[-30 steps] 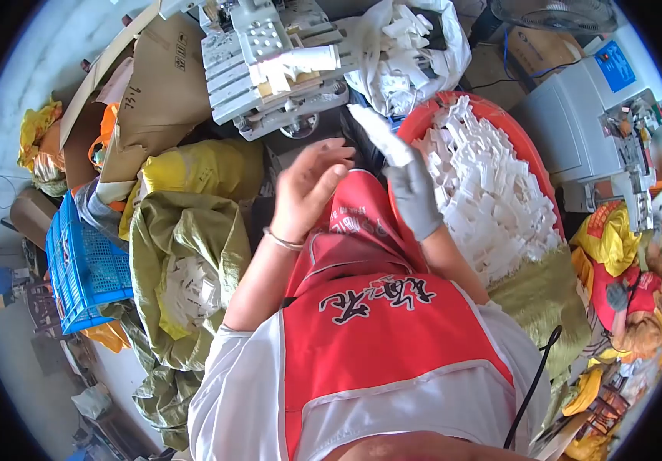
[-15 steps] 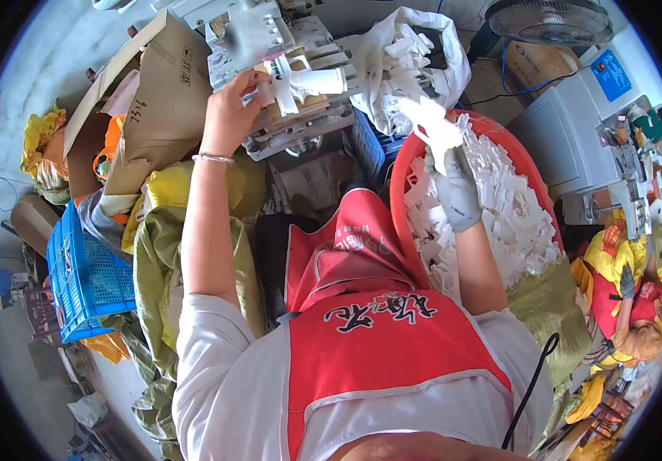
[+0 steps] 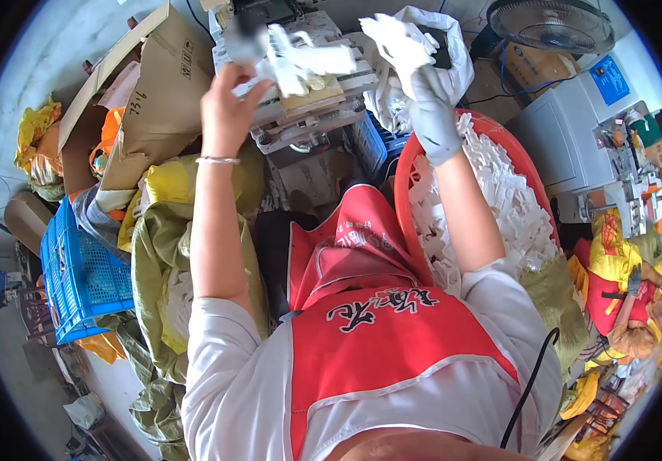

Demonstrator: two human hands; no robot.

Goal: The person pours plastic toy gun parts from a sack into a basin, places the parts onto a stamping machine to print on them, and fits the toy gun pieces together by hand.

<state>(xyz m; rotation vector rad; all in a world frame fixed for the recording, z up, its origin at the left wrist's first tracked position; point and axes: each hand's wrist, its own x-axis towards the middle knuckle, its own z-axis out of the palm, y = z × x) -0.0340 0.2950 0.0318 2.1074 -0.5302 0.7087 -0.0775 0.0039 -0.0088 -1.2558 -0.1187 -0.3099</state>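
Observation:
My bare left hand (image 3: 228,106) is at the machine (image 3: 311,119), thumb and fingertips at the left end of a white plastic part (image 3: 319,60). The part has a tubular arm pointing right. It is blurred and appears raised over a pale wooden block (image 3: 311,97); the fingers' exact contact with it is hard to make out. In its grey glove, my right hand (image 3: 432,115) grips white plastic pieces (image 3: 398,42) above the near side of a white sack. How many pieces it holds is unclear.
A red tub (image 3: 515,138) heaped with white plastic pieces stands at right, the white sack (image 3: 457,54) behind it. At left are a cardboard box (image 3: 158,100) and a blue crate (image 3: 89,269). A fan (image 3: 550,23) stands at back right; another person (image 3: 627,300) sits far right.
My right hand has moved up and left from over the tub towards the sack with its pieces. The white part at my left hand has risen, showing more of the wooden block.

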